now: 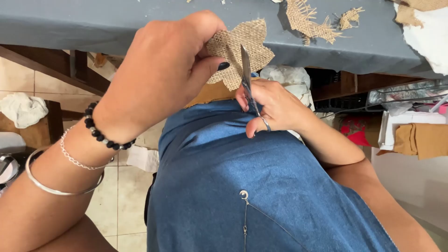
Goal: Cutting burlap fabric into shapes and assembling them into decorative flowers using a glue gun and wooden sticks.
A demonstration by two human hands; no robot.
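Hands: left (158, 70) grips burlap piece (245, 49), right (270, 107) w/ scissors (247, 79).

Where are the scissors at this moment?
In the head view, just right of centre: the scissors are in the right hand, blades pointing up into the burlap piece held by the left hand.

table edge (116, 28) ahead, burlap scraps (310, 21) beyond

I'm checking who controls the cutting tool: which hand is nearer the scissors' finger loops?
Right. The right hand grips the scissors by their loops; the left hand is beside the blades, pinching the burlap piece.
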